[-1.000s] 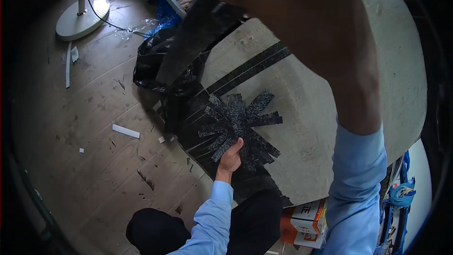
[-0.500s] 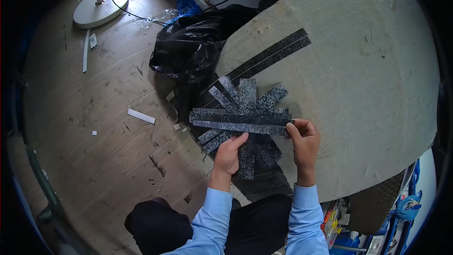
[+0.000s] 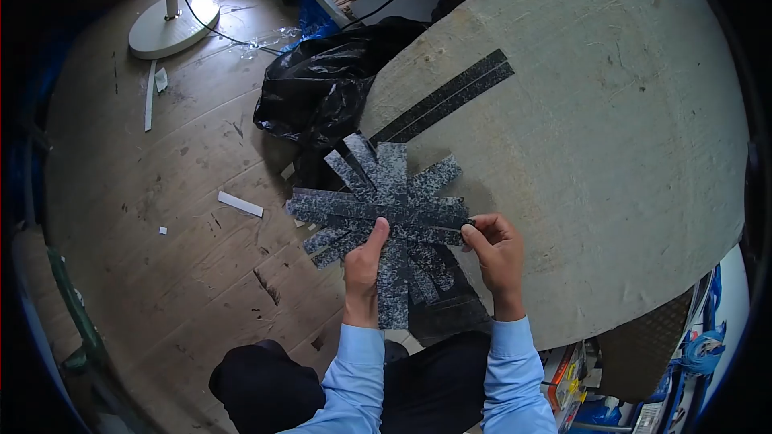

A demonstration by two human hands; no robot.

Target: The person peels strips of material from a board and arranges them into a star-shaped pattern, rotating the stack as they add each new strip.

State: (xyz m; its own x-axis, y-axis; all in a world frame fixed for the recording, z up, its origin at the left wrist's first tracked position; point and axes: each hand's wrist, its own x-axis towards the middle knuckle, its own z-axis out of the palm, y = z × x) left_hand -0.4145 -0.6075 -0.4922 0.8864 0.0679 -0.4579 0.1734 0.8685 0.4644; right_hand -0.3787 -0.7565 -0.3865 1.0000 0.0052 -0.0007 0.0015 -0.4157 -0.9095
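Several speckled grey-black strips (image 3: pixel 392 169) lie crossed over one another in a star-shaped stack near the left edge of the pale round board (image 3: pixel 595 153). My left hand (image 3: pixel 364 267) holds the stack, its thumb pressed on the middle and its other fingers hidden beneath. At the right end of the horizontal strips, my right hand (image 3: pixel 498 253) pinches a strip end between thumb and fingers. Two long dark strips (image 3: pixel 446 95) lie side by side on the board above the stack.
A black plastic bag (image 3: pixel 310 88) sits against the board's left edge. On the wooden floor are a white round stand base (image 3: pixel 174 26) and a white strip (image 3: pixel 240 204). Tools and packets (image 3: pixel 567 378) sit at the lower right.
The strip stack has shifted left and slightly down with both hands. My left thumb has moved from the lower edge of the strips onto their middle.
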